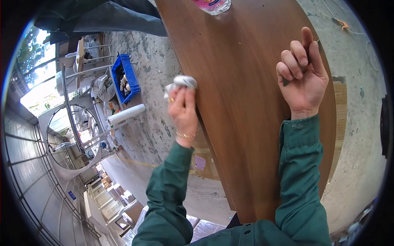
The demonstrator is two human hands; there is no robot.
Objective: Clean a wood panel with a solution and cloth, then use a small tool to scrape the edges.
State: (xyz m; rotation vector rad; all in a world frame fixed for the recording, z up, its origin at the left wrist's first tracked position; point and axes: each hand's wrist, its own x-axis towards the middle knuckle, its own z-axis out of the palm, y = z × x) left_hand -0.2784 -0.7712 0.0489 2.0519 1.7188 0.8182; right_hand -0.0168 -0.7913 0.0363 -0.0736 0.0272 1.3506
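A long brown wooden panel [242,106] with a curved right edge stretches in front of me. My left hand [183,115] is closed round a crumpled white cloth [186,81] at the panel's left edge, and both look slightly blurred. Over the right side of the panel, my right hand [305,90] is turned palm up. Its index finger is stretched out and the other fingers are loosely bent, with nothing in them. At the panel's far end stands a clear bottle with a pink label [213,5], cut off by the frame.
Cardboard [207,162] lies under the panel, above a worn concrete floor [152,78]. To the left are a blue crate [125,78] holding assorted items, a white roll [127,114] and a round metal-framed piece [74,137]. Dark fabric [119,20] hangs at the far left; an orange-ended cord [342,24] lies far right.
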